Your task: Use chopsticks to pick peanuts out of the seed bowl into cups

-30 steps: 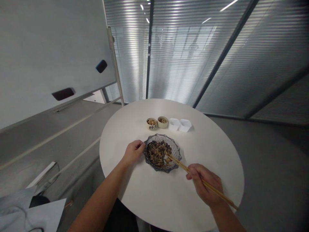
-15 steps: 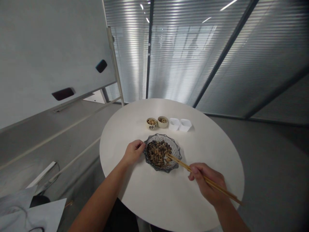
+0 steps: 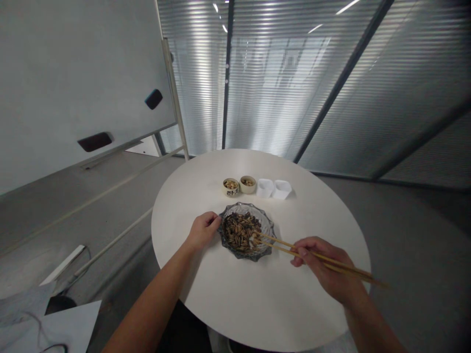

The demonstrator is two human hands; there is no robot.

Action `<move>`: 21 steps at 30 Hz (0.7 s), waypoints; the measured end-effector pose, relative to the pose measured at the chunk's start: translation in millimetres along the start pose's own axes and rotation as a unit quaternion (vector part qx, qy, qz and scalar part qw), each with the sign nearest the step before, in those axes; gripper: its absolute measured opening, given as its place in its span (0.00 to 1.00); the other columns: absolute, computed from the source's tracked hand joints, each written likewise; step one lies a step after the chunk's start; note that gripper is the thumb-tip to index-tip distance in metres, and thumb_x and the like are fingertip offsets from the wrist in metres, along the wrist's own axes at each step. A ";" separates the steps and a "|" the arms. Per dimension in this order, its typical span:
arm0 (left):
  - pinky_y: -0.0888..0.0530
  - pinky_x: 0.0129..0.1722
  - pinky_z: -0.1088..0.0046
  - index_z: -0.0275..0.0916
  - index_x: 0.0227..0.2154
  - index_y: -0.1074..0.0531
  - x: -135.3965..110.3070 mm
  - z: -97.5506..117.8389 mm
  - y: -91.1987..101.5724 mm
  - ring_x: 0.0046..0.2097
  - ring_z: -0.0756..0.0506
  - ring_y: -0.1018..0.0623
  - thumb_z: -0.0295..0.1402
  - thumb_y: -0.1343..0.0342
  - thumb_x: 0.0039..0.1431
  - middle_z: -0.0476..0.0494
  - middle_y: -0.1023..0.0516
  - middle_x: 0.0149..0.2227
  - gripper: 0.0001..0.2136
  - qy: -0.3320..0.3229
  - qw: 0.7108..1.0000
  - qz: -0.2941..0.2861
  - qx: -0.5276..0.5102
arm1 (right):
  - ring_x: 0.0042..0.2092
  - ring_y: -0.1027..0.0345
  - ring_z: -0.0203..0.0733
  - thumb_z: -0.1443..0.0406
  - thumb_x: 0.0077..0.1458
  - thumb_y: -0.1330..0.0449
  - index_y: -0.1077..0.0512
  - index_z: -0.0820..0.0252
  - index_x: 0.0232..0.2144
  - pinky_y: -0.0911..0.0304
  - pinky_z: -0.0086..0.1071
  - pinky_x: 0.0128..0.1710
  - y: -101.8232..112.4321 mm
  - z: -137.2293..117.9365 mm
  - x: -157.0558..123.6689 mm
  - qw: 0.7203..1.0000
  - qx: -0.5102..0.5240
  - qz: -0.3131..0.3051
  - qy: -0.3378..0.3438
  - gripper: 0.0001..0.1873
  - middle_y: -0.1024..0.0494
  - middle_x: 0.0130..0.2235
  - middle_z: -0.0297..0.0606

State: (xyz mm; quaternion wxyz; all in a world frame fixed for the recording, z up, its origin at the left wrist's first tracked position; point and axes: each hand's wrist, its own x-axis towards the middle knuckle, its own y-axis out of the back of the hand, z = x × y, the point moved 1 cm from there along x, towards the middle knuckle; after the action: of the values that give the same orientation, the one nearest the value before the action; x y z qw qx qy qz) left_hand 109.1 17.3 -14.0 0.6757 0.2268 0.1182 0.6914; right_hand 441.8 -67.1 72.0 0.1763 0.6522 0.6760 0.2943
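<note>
L hand (image 3: 202, 231) fingers curled on glass dish (image 3: 247, 256) rim, lower ctr; R hand (image 3: 326, 262) fingers clamped on chopsticks (image 3: 290, 249), tips just by sunflower seeds (image 3: 238, 231).

A: Anything readable?
B: Just the dark lettering (image 3: 231, 193) on the front of the left small cup (image 3: 230, 187).
A: What's it say?
B: Looks like a couple of blocky characters, but too small and blurry to read exactly.

Black-striped sunflower seeds (image 3: 239, 233), tan chopsticks (image 3: 283, 242)
</note>
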 end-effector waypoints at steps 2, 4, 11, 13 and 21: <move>0.37 0.30 0.74 0.39 0.25 0.28 -0.3 0.8 0.3 0.30 0.49 0.31 0.43 0.48 0.63 0.51 0.30 0.25 0.16 0.001 1.000 0.000 -0.002 | 0.30 0.20 0.44 0.50 0.62 0.43 0.24 0.53 0.31 0.27 0.33 0.32 1.1 -2.2 4.1 1.000 -0.016 -0.007 -0.017 0.16 0.17 0.26 0.34; 0.37 0.30 0.74 0.39 0.25 0.28 -0.6 2.1 0.9 0.30 0.49 0.32 0.43 0.48 0.63 0.51 0.30 0.24 0.16 0.004 1.000 -0.003 -0.003 | 0.29 0.21 0.43 0.50 0.61 0.43 0.24 0.52 0.29 0.28 0.32 0.31 0.6 -4.2 6.8 0.999 -0.037 -0.008 -0.024 0.17 0.17 0.26 0.33; 0.37 0.29 0.74 0.39 0.25 0.28 -1.3 6.4 3.1 0.30 0.49 0.32 0.43 0.49 0.63 0.50 0.31 0.24 0.16 0.005 1.000 -0.005 -0.002 | 0.30 0.21 0.42 0.49 0.62 0.44 0.24 0.52 0.28 0.29 0.33 0.33 -1.4 -6.0 9.4 0.998 -0.064 0.004 -0.011 0.19 0.17 0.26 0.32; 0.37 0.29 0.74 0.39 0.25 0.28 -1.3 5.9 2.7 0.29 0.49 0.32 0.44 0.49 0.63 0.50 0.31 0.24 0.16 0.006 1.000 -0.007 -0.001 | 0.29 0.22 0.42 0.49 0.62 0.44 0.24 0.52 0.27 0.30 0.33 0.32 -1.1 -5.9 9.8 0.997 -0.077 0.006 -0.009 0.20 0.17 0.26 0.32; 0.37 0.29 0.75 0.39 0.25 0.27 -1.6 4.3 2.0 0.29 0.49 0.32 0.43 0.48 0.62 0.50 0.30 0.24 0.15 0.009 1.000 0.001 -0.001 | 0.25 0.24 0.41 0.50 0.61 0.42 0.23 0.51 0.26 0.33 0.32 0.26 -7.8 1.3 8.3 0.990 -0.111 0.050 0.077 0.18 0.18 0.24 0.30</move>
State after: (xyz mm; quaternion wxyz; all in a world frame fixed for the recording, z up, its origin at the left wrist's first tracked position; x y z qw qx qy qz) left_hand 109.4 15.0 -9.6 0.6745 0.2196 0.1232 0.6940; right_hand 435.8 -58.5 67.3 0.1803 0.6370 0.6170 0.4255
